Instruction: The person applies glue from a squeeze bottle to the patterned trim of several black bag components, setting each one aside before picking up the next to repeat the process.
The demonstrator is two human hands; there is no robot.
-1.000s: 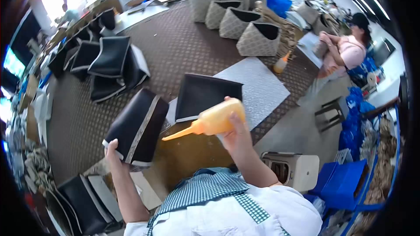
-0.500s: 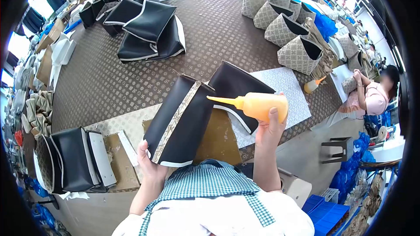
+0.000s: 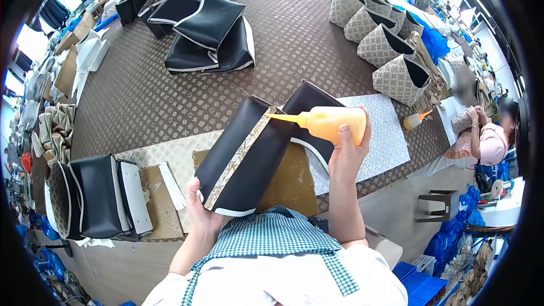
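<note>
My right hand (image 3: 350, 156) is closed around a yellow squeeze bottle (image 3: 337, 124) with a long thin nozzle. The nozzle's tip is at the far end of a patterned strip (image 3: 241, 153) on a black bag panel (image 3: 263, 164); whether it touches cannot be made out. By its near left corner, my left hand (image 3: 201, 207) grips this panel, thumb on top. A second black panel (image 3: 309, 99) with a white edge lies behind it, partly covered by the bottle and the first panel. Under them are a brown board (image 3: 297, 190) and a white patterned sheet (image 3: 385, 136).
Black pieces (image 3: 209, 28) are piled at the back left. Patterned bag bodies (image 3: 396, 76) line the right, near another glue-like bottle (image 3: 416, 120). More black panels (image 3: 99, 192) stand at the left. A co-worker (image 3: 490, 141) sits at the right; a stool (image 3: 438, 205) is on the floor.
The bottle has shifted slightly left and up relative to the panel, bringing its nozzle tip from the panel's right edge to the strip's far end. Both hands keep their holds; the whole view has shifted slightly.
</note>
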